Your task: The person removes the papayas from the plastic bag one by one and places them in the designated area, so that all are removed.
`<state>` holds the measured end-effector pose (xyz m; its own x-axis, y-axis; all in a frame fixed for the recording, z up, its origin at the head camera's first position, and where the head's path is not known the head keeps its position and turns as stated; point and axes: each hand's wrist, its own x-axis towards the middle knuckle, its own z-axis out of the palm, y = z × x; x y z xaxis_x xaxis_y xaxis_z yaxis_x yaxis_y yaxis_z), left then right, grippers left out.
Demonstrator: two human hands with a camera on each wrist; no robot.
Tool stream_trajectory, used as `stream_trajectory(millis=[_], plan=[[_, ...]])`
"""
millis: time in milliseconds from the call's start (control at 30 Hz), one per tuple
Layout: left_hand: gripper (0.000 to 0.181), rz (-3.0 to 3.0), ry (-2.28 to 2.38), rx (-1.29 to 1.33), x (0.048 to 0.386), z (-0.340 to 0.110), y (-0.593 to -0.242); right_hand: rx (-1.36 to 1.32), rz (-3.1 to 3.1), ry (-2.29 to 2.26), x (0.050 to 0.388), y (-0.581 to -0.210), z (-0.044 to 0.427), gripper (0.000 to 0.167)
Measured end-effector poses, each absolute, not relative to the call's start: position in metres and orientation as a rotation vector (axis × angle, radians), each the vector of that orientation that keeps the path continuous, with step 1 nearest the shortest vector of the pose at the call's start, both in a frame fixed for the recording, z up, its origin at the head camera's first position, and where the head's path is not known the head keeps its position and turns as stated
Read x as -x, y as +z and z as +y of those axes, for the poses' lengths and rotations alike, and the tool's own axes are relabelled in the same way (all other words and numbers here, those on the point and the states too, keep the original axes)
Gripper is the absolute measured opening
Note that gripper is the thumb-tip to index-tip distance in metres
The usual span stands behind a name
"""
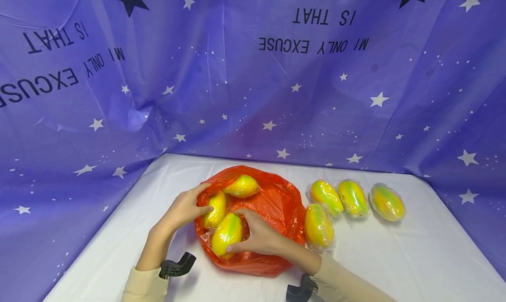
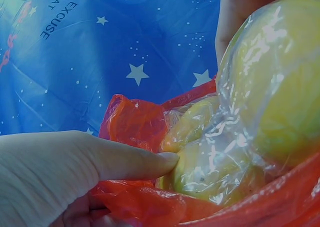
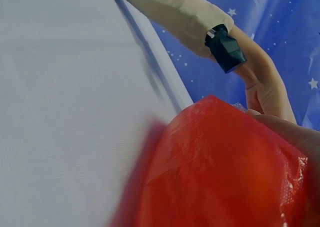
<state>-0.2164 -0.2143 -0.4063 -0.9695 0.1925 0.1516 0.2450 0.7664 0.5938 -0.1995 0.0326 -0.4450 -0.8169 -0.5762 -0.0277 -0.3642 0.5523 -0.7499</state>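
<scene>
A red plastic bag (image 1: 276, 201) lies spread wide on the table, with two plastic-wrapped yellow-green mangoes inside, one at the back (image 1: 242, 186) and one at the left (image 1: 215, 210). My left hand (image 1: 183, 210) grips the bag's left rim, fingers outside and thumb inside; in the left wrist view the thumb touches a wrapped mango (image 2: 210, 174). Over the bag's near part, my right hand (image 1: 261, 236) holds another wrapped mango (image 1: 227, 235) between thumb and fingers. In the right wrist view the bag (image 3: 220, 167) hides most of that hand.
Right of the bag, several wrapped mangoes rest on the white table (image 1: 379, 258): a near one (image 1: 318, 226), two behind it (image 1: 326, 197) and one farther right (image 1: 387, 202). A purple star-patterned curtain (image 1: 253, 95) rises behind the table and at its sides.
</scene>
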Motion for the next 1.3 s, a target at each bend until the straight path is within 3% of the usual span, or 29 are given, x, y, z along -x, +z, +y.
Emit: stream_trajectory(millis=[567, 800, 1300], plan=[[0.062, -2.865, -0.997, 0.370, 0.2170, -0.2152, -0.4053, 0.847, 2.478, -1.134, 0.1963, -0.4406, 0.0319, 0.092], [0.063, -2.863, -0.979, 0.375, 0.2172, -0.2148, -0.4057, 0.937, 2.477, -1.180, 0.1965, -0.4444, 0.0347, 0.080], [0.064, -2.873, -0.986, 0.361, 0.2163, -0.2134, -0.4059, 0.834, 2.497, -1.235, 0.1963, -0.4409, 0.0380, 0.076]])
